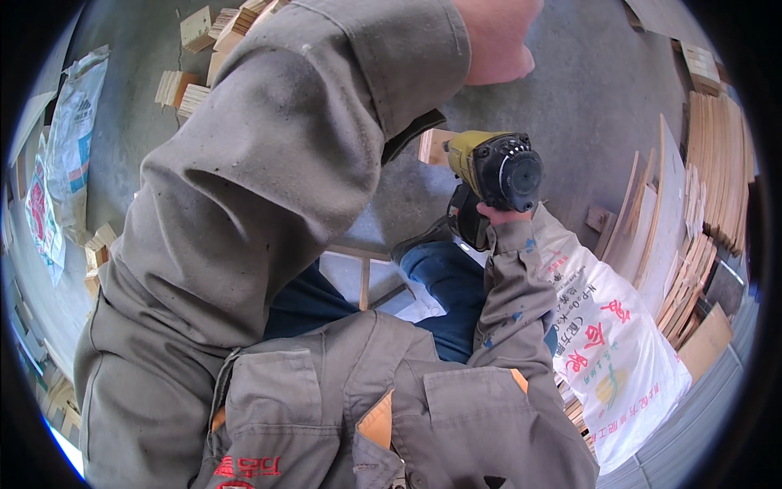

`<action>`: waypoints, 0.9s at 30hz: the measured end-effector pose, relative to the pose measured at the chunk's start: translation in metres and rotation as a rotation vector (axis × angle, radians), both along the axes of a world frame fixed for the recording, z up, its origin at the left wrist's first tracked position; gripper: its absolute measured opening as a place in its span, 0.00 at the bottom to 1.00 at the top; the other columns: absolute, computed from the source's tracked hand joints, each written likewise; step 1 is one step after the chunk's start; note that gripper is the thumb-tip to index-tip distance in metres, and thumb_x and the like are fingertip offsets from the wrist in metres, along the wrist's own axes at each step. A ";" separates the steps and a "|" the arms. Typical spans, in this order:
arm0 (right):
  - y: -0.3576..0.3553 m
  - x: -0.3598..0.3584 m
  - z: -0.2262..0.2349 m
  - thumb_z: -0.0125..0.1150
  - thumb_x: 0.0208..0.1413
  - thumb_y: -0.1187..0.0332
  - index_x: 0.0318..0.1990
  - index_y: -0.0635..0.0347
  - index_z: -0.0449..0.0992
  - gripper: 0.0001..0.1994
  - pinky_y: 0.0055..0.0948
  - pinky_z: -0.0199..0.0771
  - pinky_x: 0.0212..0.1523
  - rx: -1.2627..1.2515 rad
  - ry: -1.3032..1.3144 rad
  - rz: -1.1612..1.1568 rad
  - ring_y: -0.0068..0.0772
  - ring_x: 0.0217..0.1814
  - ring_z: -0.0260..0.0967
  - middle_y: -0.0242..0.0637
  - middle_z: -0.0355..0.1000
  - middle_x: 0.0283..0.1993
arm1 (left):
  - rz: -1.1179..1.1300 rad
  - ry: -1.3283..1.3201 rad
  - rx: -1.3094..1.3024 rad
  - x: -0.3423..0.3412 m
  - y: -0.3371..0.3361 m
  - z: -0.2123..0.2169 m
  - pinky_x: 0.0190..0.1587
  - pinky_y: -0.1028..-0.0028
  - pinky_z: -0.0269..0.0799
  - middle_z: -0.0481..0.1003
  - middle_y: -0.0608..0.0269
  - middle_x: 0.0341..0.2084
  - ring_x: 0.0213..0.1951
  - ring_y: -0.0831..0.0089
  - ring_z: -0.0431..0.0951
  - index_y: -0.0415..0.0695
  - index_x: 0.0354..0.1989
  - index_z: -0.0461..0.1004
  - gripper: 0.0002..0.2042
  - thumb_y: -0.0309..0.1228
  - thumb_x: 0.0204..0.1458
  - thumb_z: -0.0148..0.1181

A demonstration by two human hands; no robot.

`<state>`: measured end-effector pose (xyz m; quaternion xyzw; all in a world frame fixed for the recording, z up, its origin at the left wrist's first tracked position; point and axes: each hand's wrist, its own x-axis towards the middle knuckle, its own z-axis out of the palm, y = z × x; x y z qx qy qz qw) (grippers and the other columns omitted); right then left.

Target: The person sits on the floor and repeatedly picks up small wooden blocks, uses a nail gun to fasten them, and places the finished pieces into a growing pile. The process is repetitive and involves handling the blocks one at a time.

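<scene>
Yellow-and-black power tool (490, 160) looks heavy, rigid, best held low, where the right hand (505, 215) clamps it; beyond the tool, left hand (500, 42), hold unclear.

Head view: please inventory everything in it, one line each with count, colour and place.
Bulky power tool: one, yellow and black, right of centre
Squarish wooden block: one, tan, by the tool's nose
Loose squarish wooden blocks: several, tan, upper left
Printed plastic sacks: apparently two, whitish with blue and red, far left
Large plastic sack: one, white with red print, lower right
Stacked thin wooden boards: many, tan, right edge
Smooth floor: one, grey, upper middle
Trousers: one pair, blue, lower middle
Jacket: one, grey-brown, lower half
Left hand: one, bare, top edge
Right hand: one, bare, gripping the tool
</scene>
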<state>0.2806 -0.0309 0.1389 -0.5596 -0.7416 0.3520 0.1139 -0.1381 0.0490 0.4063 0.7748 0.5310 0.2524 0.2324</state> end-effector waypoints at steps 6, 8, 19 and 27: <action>-0.001 0.003 0.000 0.84 0.34 0.61 0.65 0.54 0.71 0.45 0.37 0.69 0.70 0.010 -0.016 0.026 0.38 0.67 0.71 0.37 0.75 0.64 | 0.009 0.008 0.014 0.002 0.000 -0.003 0.49 0.53 0.77 0.80 0.38 0.34 0.43 0.42 0.82 0.33 0.35 0.80 0.13 0.33 0.51 0.62; -0.002 0.003 -0.001 0.84 0.33 0.59 0.65 0.54 0.71 0.45 0.36 0.69 0.69 -0.019 -0.033 -0.016 0.38 0.67 0.71 0.38 0.75 0.64 | 0.006 0.011 0.017 0.002 0.001 -0.004 0.49 0.53 0.77 0.80 0.38 0.33 0.43 0.42 0.82 0.33 0.35 0.80 0.13 0.33 0.51 0.62; 0.003 0.008 -0.006 0.84 0.32 0.59 0.66 0.53 0.71 0.46 0.36 0.67 0.71 -0.035 -0.048 0.019 0.38 0.68 0.70 0.38 0.73 0.65 | -0.017 0.026 -0.009 0.002 0.003 -0.006 0.51 0.54 0.77 0.81 0.38 0.36 0.45 0.43 0.81 0.32 0.37 0.80 0.13 0.32 0.51 0.62; 0.005 0.009 -0.002 0.83 0.33 0.56 0.66 0.50 0.71 0.45 0.36 0.67 0.71 -0.136 -0.170 -0.030 0.40 0.68 0.70 0.37 0.73 0.65 | -0.051 0.019 0.003 0.003 0.004 -0.012 0.49 0.54 0.77 0.81 0.38 0.34 0.44 0.42 0.82 0.32 0.35 0.79 0.13 0.32 0.51 0.63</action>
